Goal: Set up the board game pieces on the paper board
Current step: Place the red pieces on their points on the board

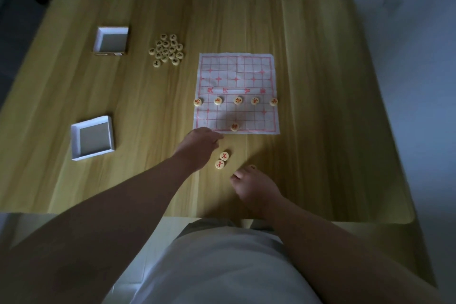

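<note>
From the head view, the paper board (237,91) lies right of the desk's (148,106) middle. A row of five red pieces (237,100) crosses it, probably soldiers. A single piece (235,127) sits at the board's near edge. Two spare pieces (222,160) wait just off that edge. The left hand (199,141) covers the board's near-left corner and the right hand (256,187) curls nearby. I cannot tell whether either holds anything.

Flat red-gridded paper board (237,69) with six red-lettered discs (237,100), a loose pair (222,160) near its front edge.

Dim, soft and slightly blurred, with wide-angle bending at the edges and faint shadows under both forearms.
</note>
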Demonstrator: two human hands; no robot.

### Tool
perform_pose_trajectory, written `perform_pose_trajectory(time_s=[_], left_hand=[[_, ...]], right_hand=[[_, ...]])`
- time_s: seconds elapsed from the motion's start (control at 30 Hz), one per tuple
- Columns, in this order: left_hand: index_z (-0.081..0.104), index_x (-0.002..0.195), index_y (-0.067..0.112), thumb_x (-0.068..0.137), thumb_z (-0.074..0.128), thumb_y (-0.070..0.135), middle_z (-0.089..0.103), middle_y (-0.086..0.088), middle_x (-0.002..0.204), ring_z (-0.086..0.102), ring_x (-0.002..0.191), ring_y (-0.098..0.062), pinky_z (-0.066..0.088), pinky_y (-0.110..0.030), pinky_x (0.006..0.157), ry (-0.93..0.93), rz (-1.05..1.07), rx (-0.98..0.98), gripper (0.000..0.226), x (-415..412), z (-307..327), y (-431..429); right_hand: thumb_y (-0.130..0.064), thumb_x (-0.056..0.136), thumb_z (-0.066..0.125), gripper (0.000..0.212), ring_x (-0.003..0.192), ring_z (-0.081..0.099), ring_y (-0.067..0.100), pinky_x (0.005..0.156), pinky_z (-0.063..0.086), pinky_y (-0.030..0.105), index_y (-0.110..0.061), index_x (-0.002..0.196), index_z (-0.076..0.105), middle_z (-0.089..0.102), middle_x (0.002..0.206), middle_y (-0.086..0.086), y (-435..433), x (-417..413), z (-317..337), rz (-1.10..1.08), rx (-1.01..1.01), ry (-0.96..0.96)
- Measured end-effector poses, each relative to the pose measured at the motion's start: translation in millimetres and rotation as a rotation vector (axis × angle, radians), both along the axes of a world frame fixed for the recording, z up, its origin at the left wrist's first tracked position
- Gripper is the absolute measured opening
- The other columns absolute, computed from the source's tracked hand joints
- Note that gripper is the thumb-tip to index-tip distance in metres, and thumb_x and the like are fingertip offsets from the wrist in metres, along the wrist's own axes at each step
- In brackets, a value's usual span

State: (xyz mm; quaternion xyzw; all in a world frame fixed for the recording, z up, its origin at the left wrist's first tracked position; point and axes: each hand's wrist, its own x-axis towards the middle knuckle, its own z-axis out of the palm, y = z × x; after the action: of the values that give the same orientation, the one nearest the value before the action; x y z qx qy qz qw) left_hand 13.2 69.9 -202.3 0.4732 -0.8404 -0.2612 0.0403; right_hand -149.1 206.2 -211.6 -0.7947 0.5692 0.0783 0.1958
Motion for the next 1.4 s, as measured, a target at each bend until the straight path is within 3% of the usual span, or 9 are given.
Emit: perform_pose_trajectory(time_s=[0.13, 0.5, 0.67, 0.8, 0.97, 1.1, 1.23, 1.33, 1.4], left_hand=[[0.068, 0.122, 0.022, 0.094, 0.063, 0.019, 0.065, -0.005, 0.117, 0.062, 0.105, -0.024, 0.050, -0.038, 0.094, 0.030, 0.097, 0.038, 0.029, 4.7, 1.4, -0.8], [0.075, 0.107, 0.017, 0.091, 0.062, 0.009, 0.061, -0.004, 0.106, 0.063, 0.092, -0.023, 0.049, -0.027, 0.080, 0.023, 0.218, 0.040, 0.022, 49.8, 6.0, 6.3], [0.075, 0.109, 0.015, 0.092, 0.061, 0.009, 0.061, -0.005, 0.108, 0.062, 0.092, -0.021, 0.039, -0.019, 0.076, -0.004, 0.250, 0.030, 0.022, 55.4, 7.2, 7.2], [0.076, 0.106, 0.013, 0.091, 0.060, 0.008, 0.067, -0.007, 0.109, 0.066, 0.095, -0.024, 0.052, -0.029, 0.085, 0.030, 0.165, 0.019, 0.022, 38.5, 11.5, 7.6], [0.071, 0.116, 0.024, 0.092, 0.062, 0.018, 0.064, 0.004, 0.115, 0.062, 0.100, -0.017, 0.053, -0.036, 0.090, -0.063, 0.052, 0.094, 0.027, 11.4, 15.3, 6.9], [0.070, 0.111, 0.032, 0.094, 0.061, 0.025, 0.062, 0.005, 0.110, 0.062, 0.100, -0.020, 0.054, -0.041, 0.084, -0.145, -0.095, 0.093, 0.020, -2.7, 14.1, 3.9], [0.071, 0.106, 0.035, 0.092, 0.064, 0.016, 0.061, 0.005, 0.104, 0.063, 0.094, -0.021, 0.055, -0.039, 0.078, -0.199, -0.252, 0.037, 0.025, -9.6, 11.6, -0.1], [0.070, 0.108, 0.033, 0.092, 0.064, 0.017, 0.061, 0.003, 0.103, 0.064, 0.091, -0.021, 0.055, -0.034, 0.074, -0.256, -0.356, -0.013, 0.023, -13.0, 8.2, -3.1], [0.070, 0.106, 0.032, 0.091, 0.065, 0.018, 0.061, 0.003, 0.102, 0.065, 0.089, -0.021, 0.055, -0.034, 0.072, -0.259, -0.410, -0.007, 0.021, -15.9, 6.1, -1.9]], right_hand=[[-0.016, 0.101, 0.039, 0.040, 0.126, 0.047, 0.032, 0.097, 0.048, 0.047, -0.006, 0.138, 0.050, 0.051, 0.140, 0.015, -13.3, 6.9, 9.9, 0.011, 0.043, -0.029], [-0.008, 0.094, 0.056, 0.029, 0.111, 0.053, 0.028, 0.086, 0.056, 0.043, -0.003, 0.122, 0.060, 0.058, 0.124, 0.014, -54.3, 33.9, 16.4, 0.184, 0.016, 0.091], [-0.009, 0.096, 0.056, 0.032, 0.125, 0.049, 0.036, 0.088, 0.056, 0.046, 0.000, 0.127, 0.056, 0.048, 0.134, 0.023, -48.9, 36.6, 22.3, 0.227, 0.082, 0.140], [-0.013, 0.101, 0.046, 0.031, 0.117, 0.056, 0.032, 0.093, 0.052, 0.044, 0.001, 0.127, 0.056, 0.052, 0.133, 0.020, -42.9, 34.3, 21.3, 0.137, 0.181, 0.079], [-0.019, 0.106, 0.035, 0.037, 0.114, 0.057, 0.031, 0.089, 0.046, 0.040, 0.002, 0.130, 0.053, 0.054, 0.129, 0.018, -41.3, 25.1, 22.1, 0.083, 0.190, 0.029], [-0.023, 0.106, 0.032, 0.040, 0.113, 0.057, 0.034, 0.084, 0.044, 0.040, 0.001, 0.132, 0.049, 0.053, 0.130, 0.020, -39.4, 22.9, 19.8, 0.064, 0.200, 0.023], [-0.027, 0.103, 0.034, 0.038, 0.113, 0.058, 0.035, 0.080, 0.041, 0.037, -0.004, 0.128, 0.052, 0.055, 0.127, 0.017, -36.3, 21.5, 14.2, 0.042, 0.208, 0.006], [-0.021, 0.101, 0.039, 0.036, 0.123, 0.052, 0.037, 0.094, 0.046, 0.044, -0.005, 0.129, 0.054, 0.051, 0.138, 0.018, -26.1, 11.1, 18.9, 0.015, 0.186, -0.011], [-0.017, 0.101, 0.040, 0.036, 0.123, 0.051, 0.034, 0.096, 0.047, 0.042, -0.005, 0.132, 0.054, 0.051, 0.140, 0.017, -17.6, -4.9, 21.7, -0.107, 0.168, -0.091]])
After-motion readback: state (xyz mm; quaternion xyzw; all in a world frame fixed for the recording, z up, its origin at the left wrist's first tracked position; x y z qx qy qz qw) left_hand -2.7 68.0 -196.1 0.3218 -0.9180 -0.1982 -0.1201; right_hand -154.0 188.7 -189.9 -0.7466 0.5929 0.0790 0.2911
